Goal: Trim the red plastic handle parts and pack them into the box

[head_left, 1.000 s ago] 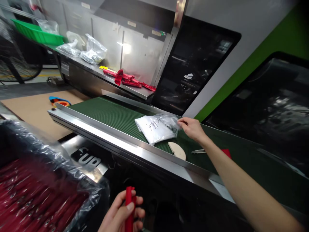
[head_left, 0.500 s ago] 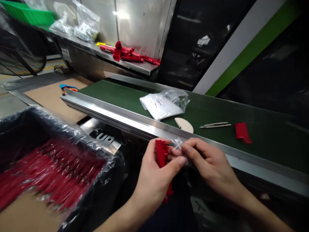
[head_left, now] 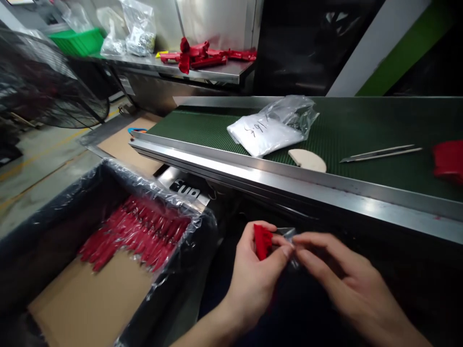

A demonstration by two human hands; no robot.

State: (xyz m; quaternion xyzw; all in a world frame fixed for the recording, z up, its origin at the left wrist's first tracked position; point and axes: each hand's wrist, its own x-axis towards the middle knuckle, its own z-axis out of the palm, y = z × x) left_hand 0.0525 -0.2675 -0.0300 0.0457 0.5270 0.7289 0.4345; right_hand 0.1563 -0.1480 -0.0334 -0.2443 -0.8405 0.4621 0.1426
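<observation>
My left hand [head_left: 255, 270] is closed around a red plastic part [head_left: 263, 242] with small ridges along one side. Its lower portion is hidden by the palm and the dark background. Between both hands is a small clear plastic bag [head_left: 290, 236], partly covered by fingers. My right hand [head_left: 336, 265] pinches the bag's near edge with thumb and fingers, close to my left fingertips. Both hands are in front of the conveyor's metal rail [head_left: 253, 176], below its level in the picture.
On the green conveyor belt [head_left: 202, 123] lie a marked white bag [head_left: 265, 132], a beige half-round piece [head_left: 307, 160], tweezers [head_left: 381, 153] and a red part [head_left: 448, 161]. A lined bin [head_left: 72, 193] at left holds bagged red pieces [head_left: 144, 231]. Red parts [head_left: 202, 55] rest on a metal shelf.
The view has swung, so more of the bin and floor shows. My hands still hold the red part and clear bag; the red part now shows less of its length.
</observation>
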